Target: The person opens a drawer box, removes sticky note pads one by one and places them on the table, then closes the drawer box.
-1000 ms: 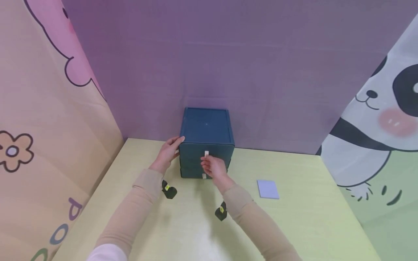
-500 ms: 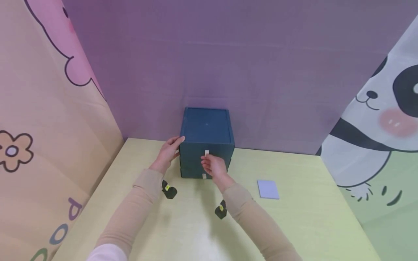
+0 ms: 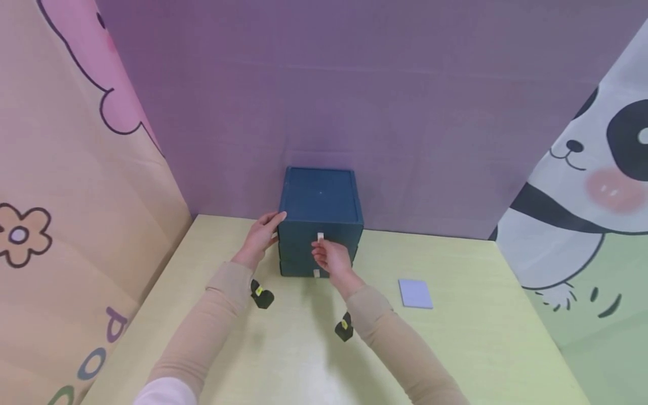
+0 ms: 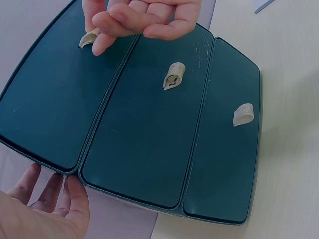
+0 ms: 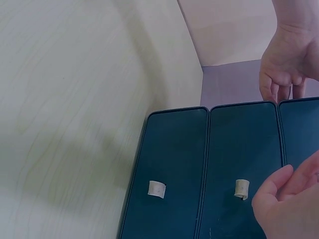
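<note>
A dark blue-green cabinet with three stacked drawers [image 3: 320, 197] stands at the back of the table. Each drawer front carries a cream loop pull. My right hand [image 3: 332, 259] pinches the top drawer's pull [image 4: 89, 38] between thumb and finger, the other fingers loosely bent. Below it, the middle pull [image 4: 174, 75] and bottom pull [image 4: 243, 114] are untouched. My left hand [image 3: 260, 235] rests on the cabinet's left side near the top front corner, its fingers fairly straight against the side. All the drawers sit flush in the cabinet.
A pale lavender square pad [image 3: 415, 293] lies on the pale wooden table [image 3: 471, 315], right of the cabinet. Close behind the cabinet hangs a purple backdrop [image 3: 324, 84]. Printed cloths flank both sides. Small black objects with yellow marks [image 3: 262, 295] show beside both cuffs.
</note>
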### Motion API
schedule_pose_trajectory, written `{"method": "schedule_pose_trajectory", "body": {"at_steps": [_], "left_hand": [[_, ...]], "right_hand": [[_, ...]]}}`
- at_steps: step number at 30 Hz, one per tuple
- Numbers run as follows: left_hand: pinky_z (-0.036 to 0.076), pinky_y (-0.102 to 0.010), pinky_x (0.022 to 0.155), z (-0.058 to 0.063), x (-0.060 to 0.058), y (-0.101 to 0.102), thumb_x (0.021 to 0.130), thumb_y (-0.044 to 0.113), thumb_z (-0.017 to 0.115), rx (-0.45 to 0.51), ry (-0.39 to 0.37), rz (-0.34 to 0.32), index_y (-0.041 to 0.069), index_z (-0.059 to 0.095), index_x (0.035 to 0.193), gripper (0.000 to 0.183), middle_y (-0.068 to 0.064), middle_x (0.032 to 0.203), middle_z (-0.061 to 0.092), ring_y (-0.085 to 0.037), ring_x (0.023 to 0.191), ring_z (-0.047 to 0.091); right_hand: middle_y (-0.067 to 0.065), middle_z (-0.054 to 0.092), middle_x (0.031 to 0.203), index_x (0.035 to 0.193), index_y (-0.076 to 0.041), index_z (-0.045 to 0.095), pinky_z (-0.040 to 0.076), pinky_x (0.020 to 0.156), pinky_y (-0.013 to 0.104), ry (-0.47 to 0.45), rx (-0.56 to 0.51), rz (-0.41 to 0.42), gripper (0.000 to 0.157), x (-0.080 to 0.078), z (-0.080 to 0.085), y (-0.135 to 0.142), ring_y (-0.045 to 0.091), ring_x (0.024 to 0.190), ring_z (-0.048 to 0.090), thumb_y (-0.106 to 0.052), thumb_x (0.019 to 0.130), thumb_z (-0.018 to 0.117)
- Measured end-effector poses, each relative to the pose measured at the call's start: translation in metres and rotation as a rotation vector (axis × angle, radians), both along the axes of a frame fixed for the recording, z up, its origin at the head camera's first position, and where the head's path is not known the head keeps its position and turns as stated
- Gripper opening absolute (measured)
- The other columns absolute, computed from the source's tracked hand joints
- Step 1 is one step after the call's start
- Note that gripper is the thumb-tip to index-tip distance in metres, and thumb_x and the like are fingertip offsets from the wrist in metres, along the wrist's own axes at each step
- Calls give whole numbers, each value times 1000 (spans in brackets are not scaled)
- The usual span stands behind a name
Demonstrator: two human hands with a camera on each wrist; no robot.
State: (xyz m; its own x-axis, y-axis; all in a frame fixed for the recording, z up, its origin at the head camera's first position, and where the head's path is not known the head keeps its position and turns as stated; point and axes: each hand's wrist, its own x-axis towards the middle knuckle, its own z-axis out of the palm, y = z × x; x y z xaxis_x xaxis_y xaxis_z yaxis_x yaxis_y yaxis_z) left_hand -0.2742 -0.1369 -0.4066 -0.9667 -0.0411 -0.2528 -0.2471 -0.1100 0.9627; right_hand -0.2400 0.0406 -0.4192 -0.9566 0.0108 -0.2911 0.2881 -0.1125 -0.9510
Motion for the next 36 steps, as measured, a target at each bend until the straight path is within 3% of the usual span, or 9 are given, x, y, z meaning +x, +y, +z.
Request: {"method": "schedule_pose_trajectory", "body": {"at_steps": [9,18,25,31,36], "left_hand": [[33,-42,112,2,0,1,94,38,56,-4,5,-18,9,32,147,64,-11,152,31,-29,138,34],[34,-43,111,0,-1,0,94,37,56,-8,8,-2,8,33,146,64,-12,152,33,-29,137,35],[34,-43,111,-3,-1,0,95,36,56,-4,7,5,8,34,146,62,-12,151,33,-29,137,36],[34,-43,111,-3,-1,1,94,37,56,-1,9,10,8,35,146,63,-11,151,33,-29,137,35],[34,-43,111,-2,-1,1,95,36,56,4,11,13,8,35,145,61,-11,151,34,-29,136,36]], "right_hand": [[-6,57,66,106,10,62,48,66,19,70,-7,22,32,1,1,2,5,62,53,-16,99,46],[-5,56,67,105,10,62,47,64,17,64,-12,36,32,2,1,2,5,61,52,-17,99,46],[-3,57,67,102,6,63,47,66,22,18,-26,61,32,3,-6,4,6,59,51,-21,99,46],[-2,56,73,102,6,62,48,73,26,33,-7,131,35,8,-15,8,9,67,52,-23,98,43],[-2,56,72,99,5,61,48,70,24,39,-34,161,32,12,-24,11,9,66,53,-20,98,42]]}}
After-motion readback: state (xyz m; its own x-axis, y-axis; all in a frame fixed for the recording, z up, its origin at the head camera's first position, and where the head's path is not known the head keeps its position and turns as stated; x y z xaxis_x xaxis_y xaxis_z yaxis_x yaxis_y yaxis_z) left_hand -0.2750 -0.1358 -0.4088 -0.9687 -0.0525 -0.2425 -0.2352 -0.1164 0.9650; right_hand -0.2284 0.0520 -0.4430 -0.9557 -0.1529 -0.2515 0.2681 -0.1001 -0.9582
